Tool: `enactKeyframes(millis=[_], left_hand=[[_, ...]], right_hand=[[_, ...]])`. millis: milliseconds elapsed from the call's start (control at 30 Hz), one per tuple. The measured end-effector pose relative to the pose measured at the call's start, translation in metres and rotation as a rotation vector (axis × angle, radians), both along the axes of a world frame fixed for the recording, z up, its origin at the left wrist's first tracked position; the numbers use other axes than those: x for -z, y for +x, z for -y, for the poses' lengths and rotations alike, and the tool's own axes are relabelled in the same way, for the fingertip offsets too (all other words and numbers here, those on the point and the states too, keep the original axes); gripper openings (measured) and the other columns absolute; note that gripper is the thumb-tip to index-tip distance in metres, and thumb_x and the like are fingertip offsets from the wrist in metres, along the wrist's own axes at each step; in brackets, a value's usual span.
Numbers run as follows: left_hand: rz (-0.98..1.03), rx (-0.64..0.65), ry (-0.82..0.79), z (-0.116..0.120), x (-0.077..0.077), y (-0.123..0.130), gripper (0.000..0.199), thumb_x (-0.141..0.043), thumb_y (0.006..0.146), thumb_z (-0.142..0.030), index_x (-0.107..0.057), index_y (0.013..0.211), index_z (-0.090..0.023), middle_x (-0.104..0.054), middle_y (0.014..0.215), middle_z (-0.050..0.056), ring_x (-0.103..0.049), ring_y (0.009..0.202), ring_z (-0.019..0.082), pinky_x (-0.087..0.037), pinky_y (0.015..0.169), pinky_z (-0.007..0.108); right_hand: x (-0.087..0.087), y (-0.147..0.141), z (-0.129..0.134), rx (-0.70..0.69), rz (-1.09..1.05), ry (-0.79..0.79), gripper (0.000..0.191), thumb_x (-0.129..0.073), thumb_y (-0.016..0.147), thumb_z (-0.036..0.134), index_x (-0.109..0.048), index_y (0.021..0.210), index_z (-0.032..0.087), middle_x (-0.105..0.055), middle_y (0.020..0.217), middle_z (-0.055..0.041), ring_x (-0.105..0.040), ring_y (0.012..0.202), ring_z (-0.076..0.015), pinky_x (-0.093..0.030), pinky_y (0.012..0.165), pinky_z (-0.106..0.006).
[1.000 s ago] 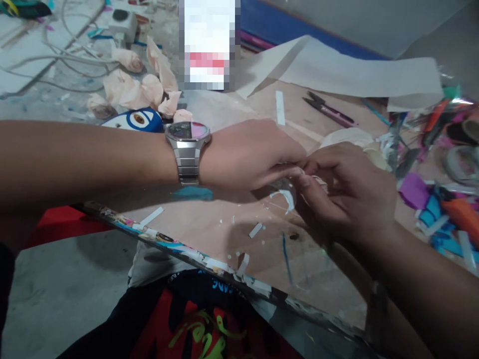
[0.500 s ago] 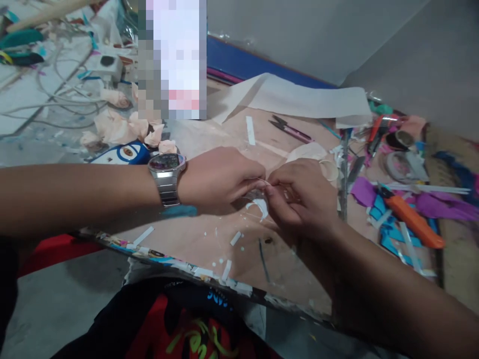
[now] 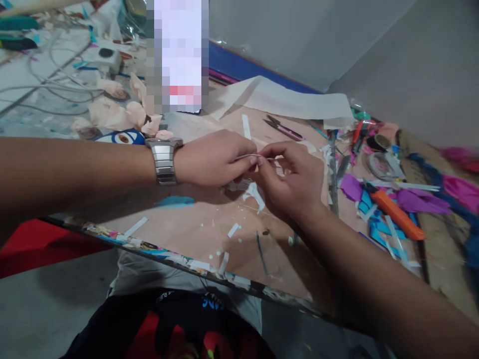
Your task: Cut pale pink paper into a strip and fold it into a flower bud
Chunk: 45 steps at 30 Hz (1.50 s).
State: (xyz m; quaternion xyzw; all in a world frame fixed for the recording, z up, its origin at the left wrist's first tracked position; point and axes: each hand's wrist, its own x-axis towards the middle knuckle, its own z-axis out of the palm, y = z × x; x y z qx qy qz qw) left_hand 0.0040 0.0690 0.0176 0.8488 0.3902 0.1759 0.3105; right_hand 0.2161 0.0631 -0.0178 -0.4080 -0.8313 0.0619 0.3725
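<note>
My left hand (image 3: 220, 157), with a metal watch (image 3: 164, 160) on its wrist, is closed in a pinch. Facing it, my right hand (image 3: 294, 172) pinches too, and the fingertips of both meet. A thin pale wire-like strand (image 3: 270, 158) runs across between the fingers of both hands; whether it is wire or thread I cannot tell. Just under the hands, a white paper scrap (image 3: 255, 197) lies on the board (image 3: 220, 207). Beyond them rest small thread snips (image 3: 283, 127) and a white paper strip (image 3: 246, 126).
Peach crepe-paper flowers (image 3: 112, 114) lie at left, near a blurred-out lit screen (image 3: 179, 55). A white paper sheet (image 3: 288, 97) curls at the back. An orange cutter (image 3: 398, 214) sits among purple and blue scraps on the right. Cables and green-handled pliers (image 3: 18, 32) are far left.
Both hands have risen a little away from me, still pinched together. The left wrist has turned, so the watch face is now mostly hidden. The view has shifted slightly.
</note>
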Motion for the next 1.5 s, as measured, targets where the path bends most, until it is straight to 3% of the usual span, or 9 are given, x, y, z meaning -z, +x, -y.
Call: enactKeyframes(millis=[200,533,733,900,1067,1267,1367,1500], left_hand=[[-0.035,0.02,-0.043,0.002,-0.002,0.002,0.034,-0.043,0.103,-0.027,-0.068,0.084,-0.014,-0.071,0.077,0.003,-0.057,0.065,0.009,-0.038,0.071,0.026],[0.033,0.045,-0.203,0.0,-0.004,0.001,0.036,-0.043,0.103,-0.029,-0.066,0.08,-0.015,-0.07,0.068,0.002,-0.058,0.061,0.009,-0.04,0.067,0.024],[0.196,0.094,-0.494,-0.001,-0.003,-0.001,0.02,-0.042,0.096,-0.023,-0.059,0.085,-0.019,-0.059,0.062,-0.001,-0.054,0.053,0.009,-0.04,0.055,0.023],[0.298,0.085,-0.78,-0.001,-0.001,0.0,0.018,-0.043,0.093,-0.025,-0.052,0.078,-0.022,-0.042,0.054,-0.004,-0.044,0.046,0.01,-0.036,0.049,0.025],[0.316,0.057,-0.863,-0.001,-0.003,0.0,0.021,-0.05,0.094,-0.03,-0.049,0.075,-0.021,-0.039,0.057,-0.004,-0.045,0.046,0.01,-0.033,0.046,0.024],[0.248,0.048,-0.75,0.0,-0.008,-0.001,0.028,-0.043,0.103,-0.036,-0.05,0.08,-0.02,-0.041,0.055,-0.005,-0.047,0.048,0.009,-0.035,0.049,0.02],[0.159,0.052,-0.515,-0.001,-0.008,-0.001,0.029,-0.038,0.105,-0.034,-0.055,0.087,-0.019,-0.052,0.056,-0.004,-0.051,0.05,0.009,-0.037,0.055,0.021],[0.035,0.019,-0.094,0.0,-0.002,0.0,0.032,-0.044,0.103,-0.032,-0.064,0.083,-0.016,-0.065,0.064,0.0,-0.055,0.058,0.009,-0.034,0.062,0.023]], right_hand=[[0.002,0.008,-0.007,-0.107,-0.002,0.056,0.017,-0.07,0.095,0.038,-0.071,0.093,0.021,-0.072,0.085,-0.0035,-0.064,0.08,-0.0165,-0.049,0.083,-0.035],[-0.002,0.008,0.001,-0.108,-0.038,0.04,0.009,-0.073,0.094,0.031,-0.075,0.096,0.022,-0.074,0.087,-0.0028,-0.068,0.08,-0.0153,-0.05,0.079,-0.033],[-0.006,0.01,-0.002,-0.223,-0.01,0.119,0.004,-0.071,0.093,0.023,-0.073,0.096,0.021,-0.076,0.088,-0.0015,-0.071,0.082,-0.0156,-0.049,0.085,-0.037],[-0.014,0.013,-0.004,-0.304,0.104,0.241,0.013,-0.072,0.091,0.015,-0.069,0.1,0.023,-0.077,0.093,0.0014,-0.071,0.083,-0.014,-0.048,0.094,-0.04],[-0.019,0.018,-0.004,-0.354,0.197,0.298,0.018,-0.072,0.09,0.014,-0.067,0.104,0.024,-0.078,0.097,0.0013,-0.071,0.085,-0.0143,-0.047,0.098,-0.043],[-0.007,0.015,-0.005,-0.314,0.011,0.153,0.012,-0.074,0.091,0.018,-0.071,0.101,0.024,-0.078,0.096,0.0007,-0.071,0.087,-0.0151,-0.05,0.091,-0.038],[-0.003,0.012,-0.005,-0.225,-0.058,0.059,0.006,-0.075,0.092,0.025,-0.073,0.097,0.022,-0.077,0.091,-0.0011,-0.071,0.084,-0.0155,-0.05,0.084,-0.035],[-0.003,0.012,-0.002,-0.155,-0.031,0.04,0.01,-0.072,0.095,0.031,-0.074,0.095,0.021,-0.077,0.091,-0.0023,-0.07,0.086,-0.0165,-0.049,0.085,-0.035]])
